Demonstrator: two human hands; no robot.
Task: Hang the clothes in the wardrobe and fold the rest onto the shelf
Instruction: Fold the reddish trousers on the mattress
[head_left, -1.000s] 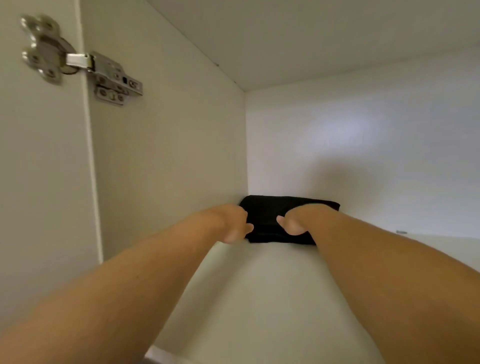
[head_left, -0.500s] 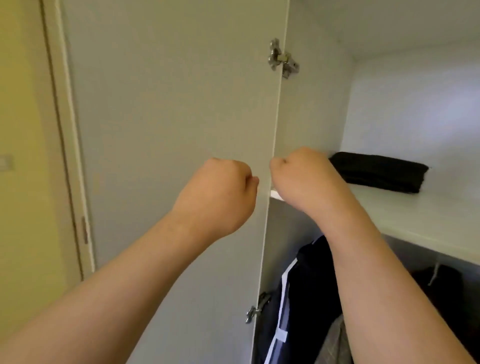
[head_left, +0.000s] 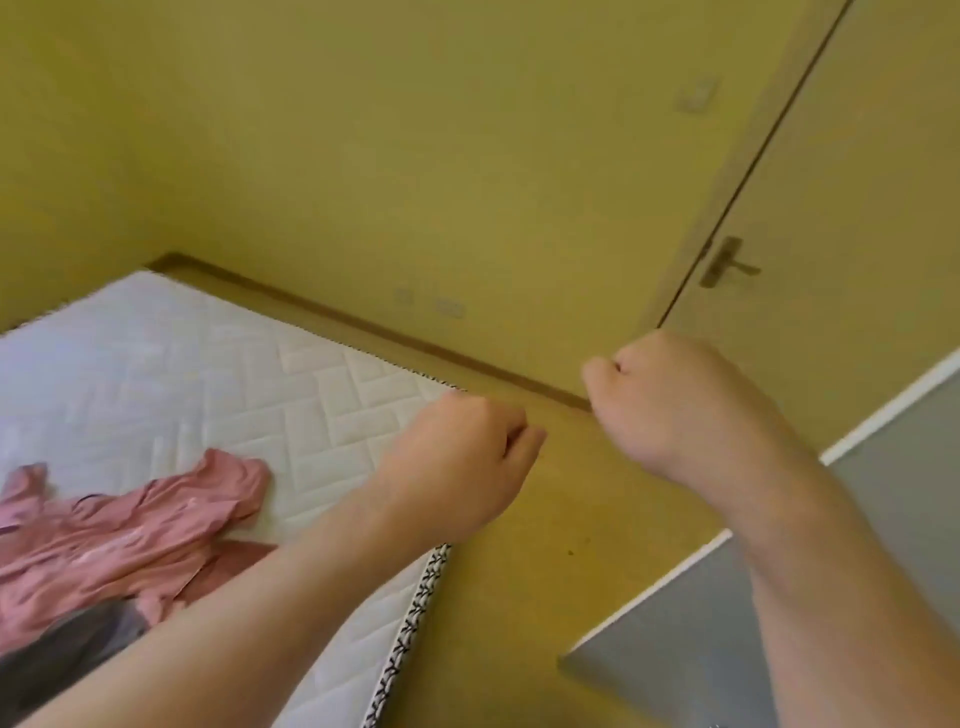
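Head view now shows pink garment (head_left: 119, 530) on mattress (head_left: 260, 374).

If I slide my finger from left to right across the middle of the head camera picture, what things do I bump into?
pink garment → bare mattress → left hand → right hand → grey panel

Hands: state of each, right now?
Left hand: closed in a fist, holding nothing.
Right hand: closed in a fist, holding nothing.
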